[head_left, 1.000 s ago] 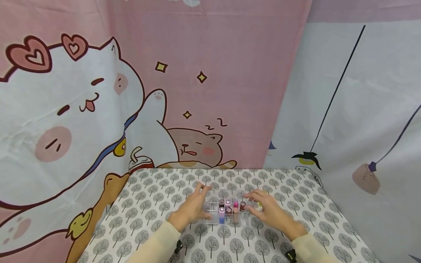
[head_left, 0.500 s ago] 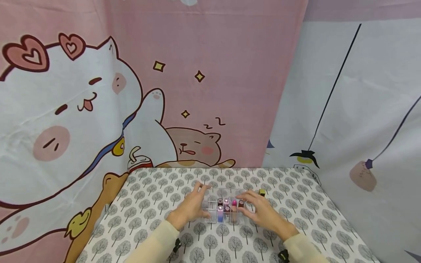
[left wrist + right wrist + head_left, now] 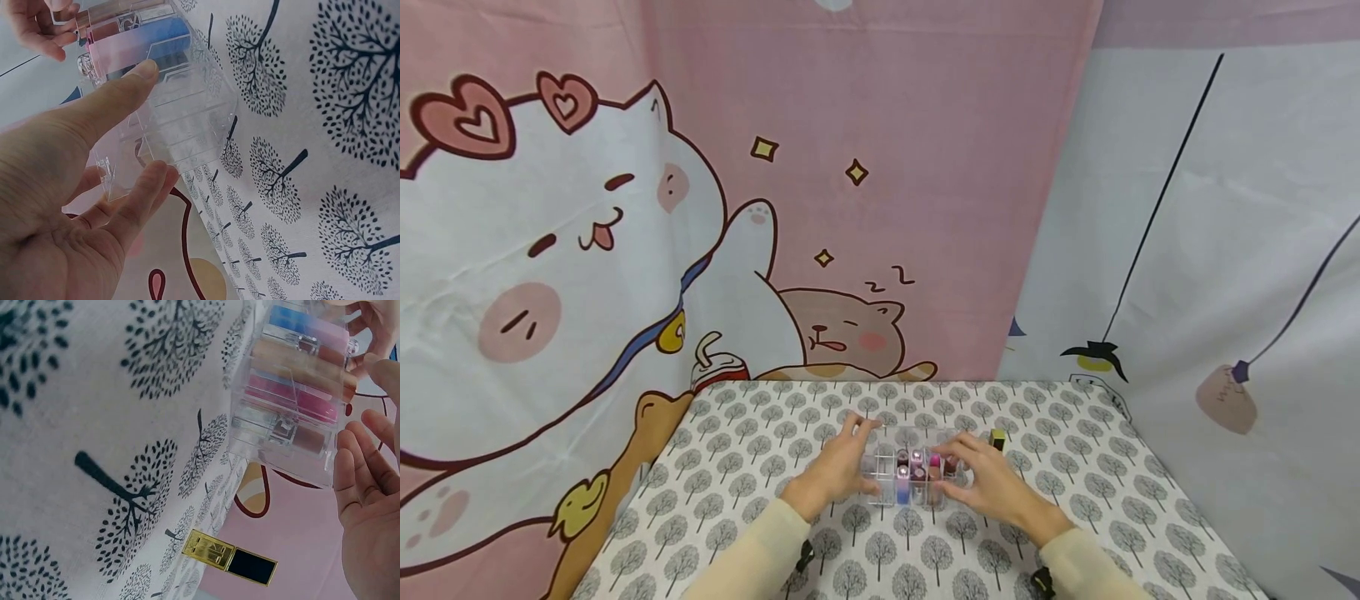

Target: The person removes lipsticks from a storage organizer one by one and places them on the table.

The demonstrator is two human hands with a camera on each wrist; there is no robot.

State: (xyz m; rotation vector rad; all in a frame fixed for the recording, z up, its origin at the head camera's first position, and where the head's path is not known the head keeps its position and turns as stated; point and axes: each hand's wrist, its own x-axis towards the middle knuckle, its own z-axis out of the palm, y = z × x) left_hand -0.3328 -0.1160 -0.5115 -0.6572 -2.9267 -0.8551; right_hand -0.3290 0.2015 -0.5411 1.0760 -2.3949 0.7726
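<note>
A clear lipstick organizer (image 3: 884, 490) stands on the table in the head view, with several lipstick tubes in its middle and right compartments. My left hand (image 3: 831, 475) holds its left end, thumb (image 3: 147, 70) on the front wall and fingers bent round the side. The leftmost front tube (image 3: 140, 47) fades from pink to blue. Beside it are a copper-brown tube (image 3: 300, 365) and a magenta one (image 3: 294, 400). My right hand (image 3: 1000, 483) hovers at the organizer's right end, thumb and fingers apart, fingertips close to the tube tops.
A gold-and-black tube (image 3: 997, 439) stands alone behind my right hand. The cloth (image 3: 760, 417) with tree prints covers the table. Printed curtains (image 3: 962, 208) hang behind the table and at its sides.
My right hand has moved left, from beside the organizer to over its right end, uncovering the gold-and-black tube. My left hand keeps its hold on the left end.
</note>
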